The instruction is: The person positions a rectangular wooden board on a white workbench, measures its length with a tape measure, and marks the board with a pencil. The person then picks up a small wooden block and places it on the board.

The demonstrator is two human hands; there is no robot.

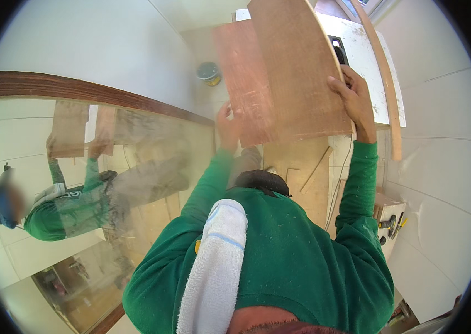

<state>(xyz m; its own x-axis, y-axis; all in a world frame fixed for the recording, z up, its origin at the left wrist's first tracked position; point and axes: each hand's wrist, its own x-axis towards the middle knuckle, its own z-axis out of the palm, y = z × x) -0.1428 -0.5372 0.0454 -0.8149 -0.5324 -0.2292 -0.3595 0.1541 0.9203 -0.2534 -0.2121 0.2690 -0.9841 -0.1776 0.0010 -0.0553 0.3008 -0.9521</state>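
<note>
Two thin wooden panels are raised in front of me, partly overlapping. The brown panel [302, 72] lies over the right part of a reddish panel [243, 78], which is slightly blurred. My right hand [356, 99] is closed on the brown panel's right edge, thumb on its near face and fingers mostly hidden behind. At the reddish panel's lower left edge, my left hand [228, 127] is closed with curled fingers, smeared by motion. Behind the panels stands a white-topped table [360, 47], with a dark object [338, 50] partly showing on it.
A long wooden strip [386, 78] lies along the table's right side. A dark tub [208, 73] stands on the floor beyond my left hand. On the left wall, a wood-framed mirror [152, 183] reflects me. Tools [394, 225] with yellow parts rest on a box at right.
</note>
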